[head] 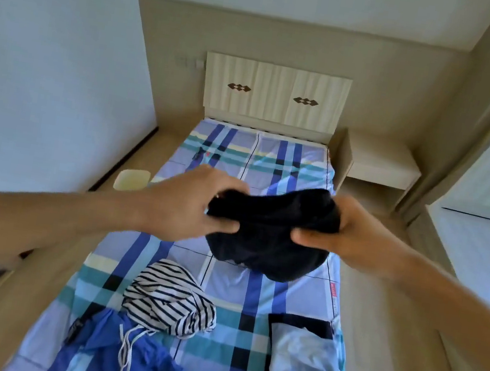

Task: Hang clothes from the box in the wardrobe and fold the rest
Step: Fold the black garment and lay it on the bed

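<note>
Black garment (271, 237), bunched into a dark lump, hung in the air above the middle of the bed (222, 283), gripped from both sides. The left hand (189, 205) clutched its left edge, fingers curled over the top of the cloth and thumb pressed in from below. The right hand (348, 232) grasped the right edge in the same way, fingers wrapped into the fabric. The lower part of the garment sagged between the two hands.

On the near left of the blue plaid sheet lay a crumpled striped top (169, 298), touching a blue garment (129, 355) with white drawstrings nearer still. At the near right lay a pale blue folded piece (305, 366) with a dark band along its far edge. Beyond the bed stood a light headboard (276, 94), with a bedside table (377, 163) to its right.
</note>
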Tool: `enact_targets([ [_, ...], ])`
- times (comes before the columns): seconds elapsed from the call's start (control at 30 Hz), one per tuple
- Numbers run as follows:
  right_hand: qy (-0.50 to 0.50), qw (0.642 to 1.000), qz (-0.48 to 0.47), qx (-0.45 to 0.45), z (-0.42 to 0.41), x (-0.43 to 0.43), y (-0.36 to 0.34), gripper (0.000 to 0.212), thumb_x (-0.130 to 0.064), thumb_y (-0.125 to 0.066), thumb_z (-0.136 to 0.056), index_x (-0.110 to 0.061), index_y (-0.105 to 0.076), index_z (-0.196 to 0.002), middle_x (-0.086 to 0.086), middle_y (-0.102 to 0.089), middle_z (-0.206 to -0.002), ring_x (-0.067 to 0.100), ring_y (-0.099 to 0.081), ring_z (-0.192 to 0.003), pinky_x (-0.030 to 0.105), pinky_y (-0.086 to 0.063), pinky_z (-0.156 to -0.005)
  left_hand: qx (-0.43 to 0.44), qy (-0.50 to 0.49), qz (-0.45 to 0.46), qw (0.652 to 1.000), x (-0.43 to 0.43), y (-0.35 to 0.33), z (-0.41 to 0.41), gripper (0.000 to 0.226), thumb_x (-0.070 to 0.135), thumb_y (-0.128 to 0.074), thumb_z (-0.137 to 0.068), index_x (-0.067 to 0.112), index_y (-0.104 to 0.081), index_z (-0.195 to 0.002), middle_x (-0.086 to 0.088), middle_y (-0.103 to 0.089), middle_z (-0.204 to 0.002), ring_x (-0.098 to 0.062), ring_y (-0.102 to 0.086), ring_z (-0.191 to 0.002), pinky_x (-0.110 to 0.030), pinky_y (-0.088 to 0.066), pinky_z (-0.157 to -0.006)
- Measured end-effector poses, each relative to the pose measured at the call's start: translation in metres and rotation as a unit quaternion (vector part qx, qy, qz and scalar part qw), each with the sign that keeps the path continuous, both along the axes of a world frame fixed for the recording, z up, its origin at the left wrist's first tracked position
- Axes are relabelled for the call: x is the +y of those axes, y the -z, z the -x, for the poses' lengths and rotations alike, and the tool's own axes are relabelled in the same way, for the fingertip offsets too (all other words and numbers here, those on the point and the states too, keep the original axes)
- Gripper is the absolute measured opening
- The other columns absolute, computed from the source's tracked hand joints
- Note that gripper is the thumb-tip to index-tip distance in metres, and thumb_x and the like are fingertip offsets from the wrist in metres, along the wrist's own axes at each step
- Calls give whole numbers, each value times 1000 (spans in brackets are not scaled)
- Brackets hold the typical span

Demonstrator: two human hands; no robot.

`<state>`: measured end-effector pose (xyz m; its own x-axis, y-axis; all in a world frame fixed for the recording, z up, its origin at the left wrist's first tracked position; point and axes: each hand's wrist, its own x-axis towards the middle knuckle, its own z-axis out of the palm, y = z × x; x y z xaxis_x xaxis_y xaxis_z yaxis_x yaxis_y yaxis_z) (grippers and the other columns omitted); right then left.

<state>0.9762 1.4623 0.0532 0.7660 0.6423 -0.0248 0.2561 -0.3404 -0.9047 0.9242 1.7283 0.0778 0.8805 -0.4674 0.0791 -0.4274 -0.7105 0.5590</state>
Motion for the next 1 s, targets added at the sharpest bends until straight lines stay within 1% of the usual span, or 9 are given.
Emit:
enact_targets([
  [0.07, -38, 997, 34, 64, 29, -6, 41, 10, -5, -79, -83, -10, -72, -88, -2, -74, -79, 12, -70, -75, 29, -58, -74, 81, 25, -15, 996, -3, 43, 29, 19, 14, -75, -88, 27, -61, -85, 19, -59, -73, -1, -59, -72, -11, -40, -66],
  [0.33, -82, 963, 138, 216, 89, -12, 156, 42, -6, -78, -80, -42, -65, -62, -22, -60, -59, -5, -56, -61, 18, -44, -67, 249, 56, 10, 967, -14, 170, 73, 24, 15, -71, -88, 32, -57, -80, 15, -56, -71, -1, -53, -67, -10, -35, -64],
  [0.47, -24, 954, 164, 251, 65, -14, 206, 27, -8, -81, -77, -29, -64, -76, -19, -67, -65, -4, -62, -67, 21, -52, -72, 291, 10, 24, 956, -15, 221, 51, 21, 21, -74, -88, 34, -59, -81, 25, -62, -77, 4, -58, -75, -9, -39, -67],
  [0.53, 9, 953, 172, 250, 41, -12, 233, 24, -8, -82, -75, -27, -66, -76, -18, -67, -66, -4, -62, -68, 22, -51, -74, 300, -10, 36, 953, -13, 252, 28, 8, 28, -73, -87, 26, -65, -89, 15, -68, -86, -6, -63, -81, -23, -49, -73],
  [0.6, 41, 953, 170, 246, 4, -10, 269, 19, -15, -84, -71, -20, -71, -83, -9, -69, -73, 1, -63, -74, 34, -55, -82, 304, -40, 41, 951, -12, 291, -9, 20, 30, -73, -83, 13, -66, -92, -1, -69, -84, -16, -65, -79, -39, -53, -75],
  [0.7, 99, 950, 174, 241, -69, -3, 328, 34, -14, -86, -71, -6, -73, -102, 13, -75, -95, 12, -65, -86, 38, -54, -92, 291, -68, 44, 953, -12, 353, -83, 16, 20, -76, -81, 10, -66, -89, -4, -68, -78, -16, -65, -73, -38, -51, -73],
  [0.8, 168, 946, 163, 225, -155, 10, 392, 40, -6, -82, -78, -6, -67, -116, 5, -69, -90, 17, -66, -86, 21, -53, -77, 272, -124, 66, 952, -11, 423, -174, 33, 12, -77, -83, 17, -67, -113, 2, -73, -102, -14, -68, -98, -29, -52, -88],
  [0.87, 229, 941, 161, 193, -210, 18, 454, 67, -7, -83, -78, -11, -51, -137, 4, -58, -103, 24, -61, -95, 31, -50, -83, 233, -188, 55, 953, -7, 486, -232, 53, 15, -77, -83, 17, -54, -131, -6, -65, -121, -23, -62, -112, -36, -49, -96],
  [1.0, 223, 917, 309, 117, -217, 32, 600, 88, -15, -80, -78, -16, -29, -150, 13, -33, -137, 32, -48, -121, 38, -48, -92, 170, -243, -119, 947, -18, 626, -248, 69, 23, -72, -84, 14, -37, -143, -14, -47, -139, -36, -46, -126, -48, -42, -102],
])
